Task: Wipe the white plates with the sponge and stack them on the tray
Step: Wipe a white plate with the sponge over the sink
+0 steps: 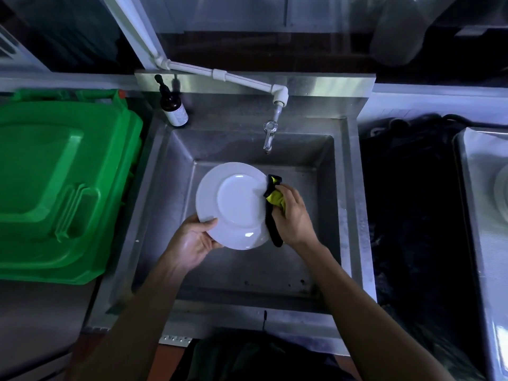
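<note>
Holding plate (233, 206), sponge (275, 198); bottle label (180, 115) unreadable.

The sink (324, 210) basin lies open right of the plate (233, 206) and toward its near wall. The tap (269, 136) overhangs the far edge; a bottle (173, 105) stands at the far-left corner, a green bin (60, 182) just beside the left rim.

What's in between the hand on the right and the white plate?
In the head view, the yellow-and-black sponge: the right hand grips it and holds it against the white plate at its rim.
</note>
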`<state>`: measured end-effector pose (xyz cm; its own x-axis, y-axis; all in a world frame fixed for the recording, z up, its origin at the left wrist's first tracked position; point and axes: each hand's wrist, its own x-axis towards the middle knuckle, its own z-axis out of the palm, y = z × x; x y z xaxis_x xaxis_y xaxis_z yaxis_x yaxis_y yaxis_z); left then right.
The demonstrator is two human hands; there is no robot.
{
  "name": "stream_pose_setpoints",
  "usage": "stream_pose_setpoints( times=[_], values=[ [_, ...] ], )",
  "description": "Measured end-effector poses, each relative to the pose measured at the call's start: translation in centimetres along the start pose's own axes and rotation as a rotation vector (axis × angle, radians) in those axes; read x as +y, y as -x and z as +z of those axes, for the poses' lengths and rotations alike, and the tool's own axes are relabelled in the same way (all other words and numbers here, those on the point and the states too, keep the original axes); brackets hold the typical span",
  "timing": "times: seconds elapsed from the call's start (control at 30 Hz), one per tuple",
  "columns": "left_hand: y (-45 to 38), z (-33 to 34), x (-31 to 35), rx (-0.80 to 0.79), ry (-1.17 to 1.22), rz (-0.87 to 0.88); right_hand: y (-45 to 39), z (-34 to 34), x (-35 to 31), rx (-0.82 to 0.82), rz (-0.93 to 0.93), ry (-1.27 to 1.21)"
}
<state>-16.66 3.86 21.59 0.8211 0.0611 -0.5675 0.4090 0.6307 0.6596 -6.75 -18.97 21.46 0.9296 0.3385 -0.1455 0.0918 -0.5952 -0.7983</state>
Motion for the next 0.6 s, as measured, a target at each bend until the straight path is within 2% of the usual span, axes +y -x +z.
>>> stream_pose_setpoints(
  times=[0.23,0.47,0.6],
  values=[
    [0.8,1.7,-1.1,-0.067,-0.105,-0.081,-2.1,-2.4,0.3,-0.065,-0.003,0.056],
    [1.7,4.8,-2.1,-0.042,-0.201,-0.115,-2.5,-2.3,-1.2,-0.115,-0.175,0.158],
    [1.8,5.3,-2.5,-0.028,-0.171,-0.116,-1.9,-1.7,-2.1,-0.151,-0.275,0.153]
  ],
)
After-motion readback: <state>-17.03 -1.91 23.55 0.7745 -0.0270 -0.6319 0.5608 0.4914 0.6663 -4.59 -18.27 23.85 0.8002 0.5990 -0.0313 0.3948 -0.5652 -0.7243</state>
